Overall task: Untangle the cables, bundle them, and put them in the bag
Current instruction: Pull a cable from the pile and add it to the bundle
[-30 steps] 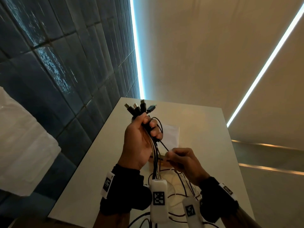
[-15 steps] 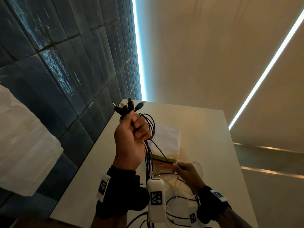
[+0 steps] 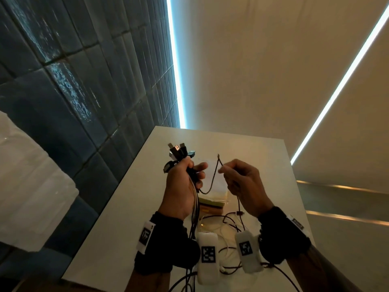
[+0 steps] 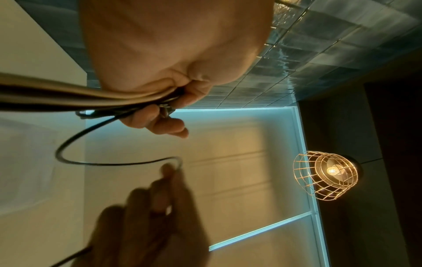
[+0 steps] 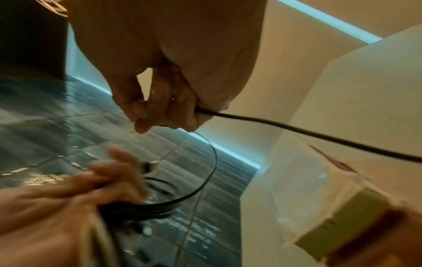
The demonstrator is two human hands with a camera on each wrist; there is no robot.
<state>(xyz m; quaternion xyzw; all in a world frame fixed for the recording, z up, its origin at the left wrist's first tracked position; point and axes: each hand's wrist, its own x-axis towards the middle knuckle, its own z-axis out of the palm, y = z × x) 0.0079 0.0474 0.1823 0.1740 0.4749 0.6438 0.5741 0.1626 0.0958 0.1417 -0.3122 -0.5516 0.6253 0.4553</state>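
Note:
My left hand (image 3: 185,180) grips a bundle of cables (image 3: 194,205) held upright above the table, their plug ends (image 3: 179,151) fanning out over the fist. My right hand (image 3: 237,178) pinches one thin black cable (image 3: 212,180) beside it, and a loop of that cable sags between the two hands. In the left wrist view the bundle (image 4: 68,97) runs under the curled fingers and the black loop (image 4: 95,159) curves down to the right hand (image 4: 160,207). In the right wrist view my fingers (image 5: 160,101) hold the black cable (image 5: 297,130). A white bag (image 3: 212,178) lies on the table behind the hands.
A white table (image 3: 126,207) stands against a dark tiled wall (image 3: 73,91). Loose cables (image 3: 229,224) lie tangled on it near my wrists. Under the bag sits a stack of yellowish and brown flat items (image 3: 212,204). A wire-cage lamp (image 4: 326,175) hangs overhead.
My right hand rose from the table to the level of the left hand, drawing one black cable up with it. The left hand kept its grip on the bundle.

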